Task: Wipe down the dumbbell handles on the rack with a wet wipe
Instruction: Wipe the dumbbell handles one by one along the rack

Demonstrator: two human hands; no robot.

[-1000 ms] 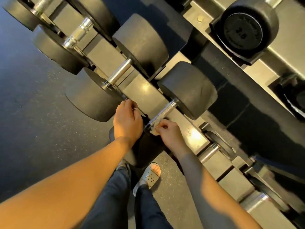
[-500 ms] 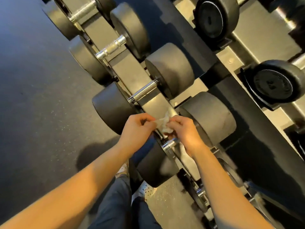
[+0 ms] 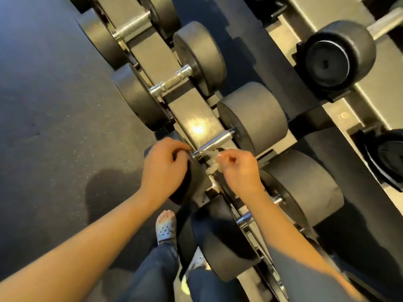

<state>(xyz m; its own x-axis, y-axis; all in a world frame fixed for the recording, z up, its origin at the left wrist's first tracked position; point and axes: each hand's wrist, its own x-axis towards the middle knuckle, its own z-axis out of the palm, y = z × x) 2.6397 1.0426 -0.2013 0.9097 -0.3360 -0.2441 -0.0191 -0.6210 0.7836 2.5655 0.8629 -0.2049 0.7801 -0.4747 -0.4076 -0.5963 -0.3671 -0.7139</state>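
The wet wipe is pinched between the thumb and fingertips of the right hand. That grip is pressed together on the wipe's right edge. The crumpled wipe is held just below the near end of the chrome handle, at about 5 o'clock from it. Whether the wipe touches the metal cannot be told.

The left hand is laid over the front weight of the same dumbbell, with its grip curled over the weight's upper rim. The handle runs from the left fingers toward 2 o'clock and ends at the back weight. The dumbbell is cradled on the rack, which crosses the view from 11 o'clock to 5 o'clock.

Half a second ago the wipe was stretched between both hands above the rack. Now it is held by the right hand alone, and the left hand has been moved to the front weight. A second ago the wipe was pressed against the handle of the next dumbbell, now seen at 4 o'clock from the hands.

A sandal is seen on the dark floor at 6 o'clock from the left hand.
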